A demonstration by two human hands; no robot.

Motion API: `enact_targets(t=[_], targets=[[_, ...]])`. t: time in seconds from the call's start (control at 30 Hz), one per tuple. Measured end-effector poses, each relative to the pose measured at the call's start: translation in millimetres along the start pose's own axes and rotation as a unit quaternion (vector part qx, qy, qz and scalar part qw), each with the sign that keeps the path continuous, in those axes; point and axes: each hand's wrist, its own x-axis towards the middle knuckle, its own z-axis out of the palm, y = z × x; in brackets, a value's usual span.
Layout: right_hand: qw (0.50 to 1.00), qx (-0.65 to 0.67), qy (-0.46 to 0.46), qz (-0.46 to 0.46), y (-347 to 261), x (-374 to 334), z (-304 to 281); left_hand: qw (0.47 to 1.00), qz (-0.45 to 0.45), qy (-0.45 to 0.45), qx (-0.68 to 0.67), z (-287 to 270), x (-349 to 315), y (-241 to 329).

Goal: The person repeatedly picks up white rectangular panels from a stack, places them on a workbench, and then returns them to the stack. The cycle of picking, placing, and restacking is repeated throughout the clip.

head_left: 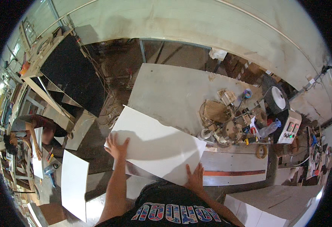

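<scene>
A white board (156,145) with a small notch in its far edge lies tilted before me, its far part over a large grey worktable (166,89). My left hand (117,146) holds the board's left end, with its thumb and spread fingers on the white face. At the right end, near the front corner, my right hand (194,177) grips the edge, its thumb on top and its fingers along the side. The fingertips' undersides are hidden. Past the board's right corner stands a dusty machine head (232,130) with a round, ridged part.
A control box (290,128) with buttons and a clear plastic bottle (270,128) sit right of the machine. A metal rail plate (234,166) with a reddish strip runs below it. Another white board (74,185) stands at left, near a co-worker (41,130) bent over a bench.
</scene>
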Motion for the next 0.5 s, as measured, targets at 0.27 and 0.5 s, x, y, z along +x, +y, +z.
enact_targets(t=[0.27, 0.5], targets=[[0.996, -0.092, 0.000, 0.004, -34.7, 17.5, 9.8, 0.984, -0.104, -0.143, -0.029, -37.8, 84.0, -61.1], [0.986, 0.118, 0.103, 0.065, -46.2, 31.2, -4.1, 0.958, -0.228, -0.144, -0.093, -44.0, 50.5, -106.2]])
